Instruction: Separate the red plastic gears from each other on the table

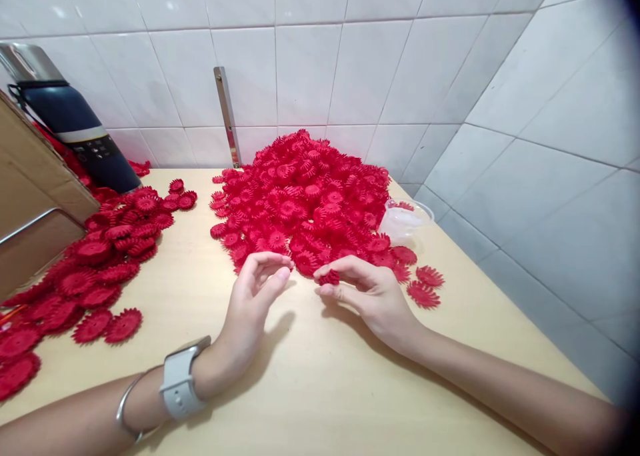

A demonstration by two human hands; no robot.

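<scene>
My right hand (373, 296) pinches a small red fabric flower piece (329, 278), folded or seen edge-on, between thumb and fingers just above the table. My left hand (257, 286) is to its left, fingers curved and thumb apart from them, with nothing visible in it. A watch with a pale strap (181, 383) and a thin bangle (123, 403) are on the left wrist. Just beyond both hands rises a large heap of red fabric flower pieces (310, 196), round with fringed edges. Two loose red flower pieces (425, 293) lie to the right of the right hand.
More red flower pieces (100, 276) are spread along the left of the pale table (300, 389). A cardboard box (35, 196) and a dark blue bottle (80, 126) stand there. A clear plastic tub (403, 223) sits right of the heap. Tiled walls (310, 63) border the table behind and right.
</scene>
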